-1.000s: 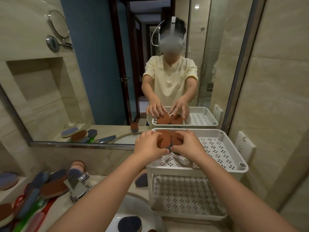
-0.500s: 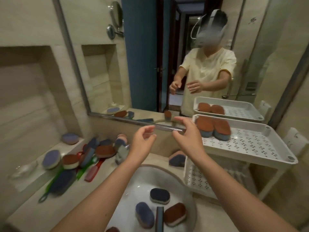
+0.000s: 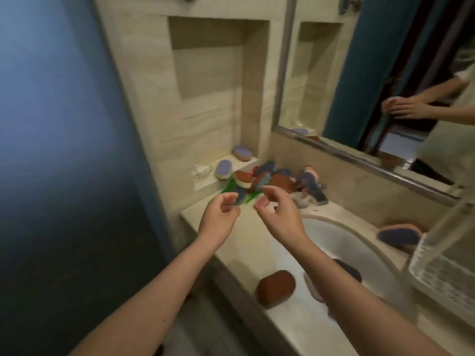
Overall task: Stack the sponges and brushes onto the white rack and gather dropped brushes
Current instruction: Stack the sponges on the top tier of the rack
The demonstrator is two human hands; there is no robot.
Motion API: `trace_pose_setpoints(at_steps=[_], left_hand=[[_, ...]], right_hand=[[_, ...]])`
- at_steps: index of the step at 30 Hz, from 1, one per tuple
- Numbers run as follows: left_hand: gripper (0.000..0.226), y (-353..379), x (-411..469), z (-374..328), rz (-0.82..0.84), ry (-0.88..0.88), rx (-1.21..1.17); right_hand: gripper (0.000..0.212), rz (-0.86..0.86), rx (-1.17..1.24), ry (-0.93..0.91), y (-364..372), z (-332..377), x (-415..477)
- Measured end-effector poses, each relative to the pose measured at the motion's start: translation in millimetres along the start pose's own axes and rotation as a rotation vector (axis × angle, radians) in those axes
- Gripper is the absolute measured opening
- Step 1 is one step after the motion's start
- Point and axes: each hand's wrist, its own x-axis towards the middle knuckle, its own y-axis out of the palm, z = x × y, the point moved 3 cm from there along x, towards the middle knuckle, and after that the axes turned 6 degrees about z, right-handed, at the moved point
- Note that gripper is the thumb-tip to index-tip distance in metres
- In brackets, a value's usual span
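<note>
The left hand (image 3: 219, 219) and right hand (image 3: 281, 217) hover over the surface (image 3: 244, 242), each grip loose and empty, near the pile of sponges and brushes (image 3: 267, 178).

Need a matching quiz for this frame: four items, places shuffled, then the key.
Items:
1 green brush
2 lone brown sponge
3 pale purple sponge pair
4 rack

Places:
a on the niche ledge
b at the frame's right edge
c in the sink
d in the counter pile

Pairs: 1-d, 2-c, 3-a, 4-b
</note>
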Motion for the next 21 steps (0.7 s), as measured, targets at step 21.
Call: trace_pose_setpoints(at_steps=[21], left_hand=[[0.032, -248, -203, 159, -0.656, -0.377, 0.046]], right_hand=[[0.048, 0.793, 0.006, -0.199, 319, 91, -87]])
